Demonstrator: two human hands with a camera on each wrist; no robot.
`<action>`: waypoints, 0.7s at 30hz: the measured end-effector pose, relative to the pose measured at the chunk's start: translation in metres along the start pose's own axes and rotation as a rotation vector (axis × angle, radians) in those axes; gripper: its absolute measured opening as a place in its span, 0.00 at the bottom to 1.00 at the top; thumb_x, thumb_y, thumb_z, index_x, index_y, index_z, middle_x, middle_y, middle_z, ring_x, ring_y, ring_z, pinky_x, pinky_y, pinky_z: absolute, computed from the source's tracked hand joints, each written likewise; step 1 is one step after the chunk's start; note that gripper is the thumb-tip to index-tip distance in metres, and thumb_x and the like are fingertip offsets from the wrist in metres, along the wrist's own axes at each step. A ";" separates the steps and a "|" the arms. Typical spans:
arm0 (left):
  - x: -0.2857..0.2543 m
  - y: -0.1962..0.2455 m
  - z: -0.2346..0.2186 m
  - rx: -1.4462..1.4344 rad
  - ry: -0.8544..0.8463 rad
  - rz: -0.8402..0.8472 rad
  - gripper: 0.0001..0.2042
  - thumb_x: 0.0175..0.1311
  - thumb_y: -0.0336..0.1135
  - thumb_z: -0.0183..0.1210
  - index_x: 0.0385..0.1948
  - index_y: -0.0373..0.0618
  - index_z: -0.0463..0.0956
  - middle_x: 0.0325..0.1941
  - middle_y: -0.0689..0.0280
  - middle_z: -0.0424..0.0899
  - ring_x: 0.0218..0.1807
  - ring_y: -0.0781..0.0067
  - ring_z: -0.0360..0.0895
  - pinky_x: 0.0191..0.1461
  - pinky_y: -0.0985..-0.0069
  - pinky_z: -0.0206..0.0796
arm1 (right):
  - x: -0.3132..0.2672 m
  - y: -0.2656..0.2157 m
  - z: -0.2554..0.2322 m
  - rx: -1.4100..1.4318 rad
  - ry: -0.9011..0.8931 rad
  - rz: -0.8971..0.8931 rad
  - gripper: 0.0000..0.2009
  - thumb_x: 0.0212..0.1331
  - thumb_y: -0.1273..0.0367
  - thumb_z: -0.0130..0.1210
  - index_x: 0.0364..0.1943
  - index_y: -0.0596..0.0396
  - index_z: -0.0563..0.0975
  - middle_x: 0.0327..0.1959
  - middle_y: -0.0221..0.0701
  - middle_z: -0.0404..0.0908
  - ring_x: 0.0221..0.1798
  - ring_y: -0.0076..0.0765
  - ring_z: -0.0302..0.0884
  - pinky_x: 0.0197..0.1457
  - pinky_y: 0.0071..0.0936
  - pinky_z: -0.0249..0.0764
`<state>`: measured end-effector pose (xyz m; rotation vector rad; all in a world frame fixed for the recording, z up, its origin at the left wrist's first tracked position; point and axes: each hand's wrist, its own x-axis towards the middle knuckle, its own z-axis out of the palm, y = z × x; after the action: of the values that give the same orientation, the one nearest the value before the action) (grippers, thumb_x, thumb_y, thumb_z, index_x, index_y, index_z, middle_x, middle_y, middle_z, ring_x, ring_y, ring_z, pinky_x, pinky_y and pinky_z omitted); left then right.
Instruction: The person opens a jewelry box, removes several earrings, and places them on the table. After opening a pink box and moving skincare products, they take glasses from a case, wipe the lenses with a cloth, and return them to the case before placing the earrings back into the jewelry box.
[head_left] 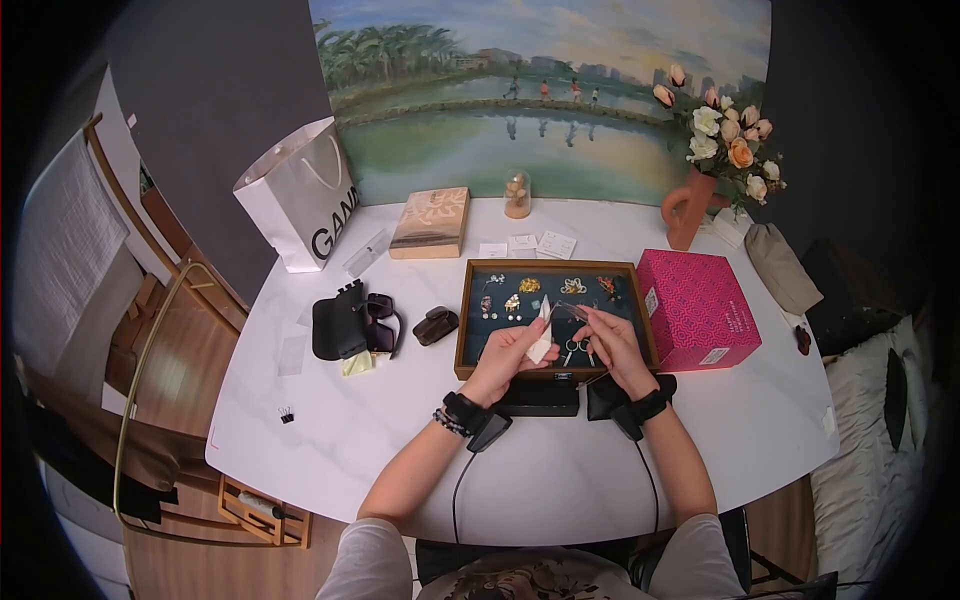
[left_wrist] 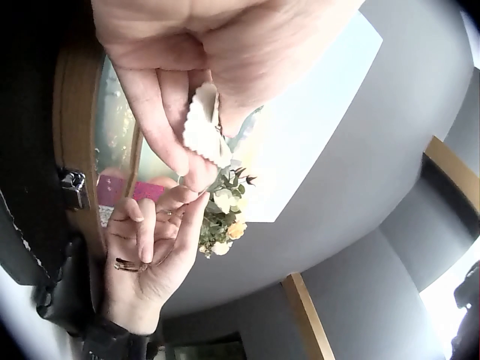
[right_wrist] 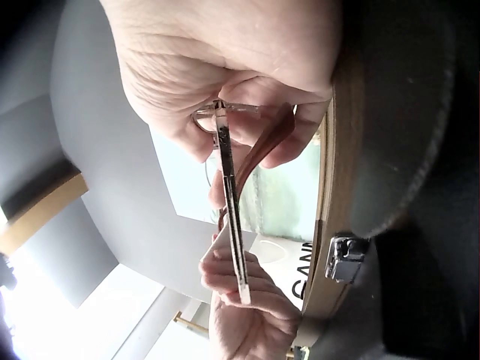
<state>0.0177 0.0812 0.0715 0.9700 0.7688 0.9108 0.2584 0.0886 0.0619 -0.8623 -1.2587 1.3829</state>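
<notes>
A pair of eyeglasses [right_wrist: 234, 225] with thin metal arms and a reddish-brown arm tip [right_wrist: 271, 141] is held between my two hands. My right hand [head_left: 617, 345] pinches the glasses near one end of the frame. A white cloth with a zigzag edge [left_wrist: 202, 124] lies in my left hand [head_left: 505, 360], gripped between thumb and fingers at the other side of the glasses. The lenses are mostly hidden. Both hands are over the front part of a wooden display case [head_left: 465, 315], where jewellery [head_left: 530, 286] lies on a dark lining.
Right of the case stands a pink box [head_left: 700, 310]; a black box [head_left: 540, 398] lies in front. To the left are a black pouch [head_left: 338, 325], sunglasses [head_left: 381, 322] and a binder clip [head_left: 287, 415]. A paper bag [head_left: 290, 200], book [head_left: 430, 222] and flower vase [head_left: 690, 210] stand behind.
</notes>
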 end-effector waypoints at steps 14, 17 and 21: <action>0.009 -0.014 -0.013 0.087 -0.139 0.093 0.15 0.80 0.43 0.56 0.48 0.41 0.84 0.43 0.67 0.90 0.41 0.83 0.85 0.46 0.85 0.77 | 0.000 0.001 0.000 -0.032 -0.004 -0.004 0.21 0.81 0.62 0.47 0.65 0.65 0.77 0.35 0.34 0.88 0.15 0.06 0.58 0.29 0.10 0.65; 0.006 -0.011 -0.002 0.080 -0.084 0.123 0.15 0.81 0.44 0.55 0.46 0.41 0.83 0.44 0.64 0.90 0.44 0.80 0.86 0.46 0.84 0.78 | 0.000 0.001 0.000 -0.014 -0.007 -0.011 0.20 0.81 0.63 0.48 0.65 0.64 0.77 0.35 0.34 0.89 0.15 0.06 0.58 0.29 0.10 0.65; 0.007 -0.011 0.003 0.027 0.005 0.198 0.16 0.82 0.44 0.53 0.48 0.39 0.79 0.51 0.59 0.89 0.53 0.73 0.87 0.54 0.80 0.81 | 0.001 0.003 0.001 -0.046 0.005 -0.002 0.19 0.80 0.64 0.49 0.64 0.64 0.78 0.35 0.34 0.89 0.15 0.06 0.58 0.29 0.10 0.65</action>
<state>0.0264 0.0837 0.0611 1.0819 0.6995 1.0766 0.2571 0.0892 0.0592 -0.8949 -1.2918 1.3539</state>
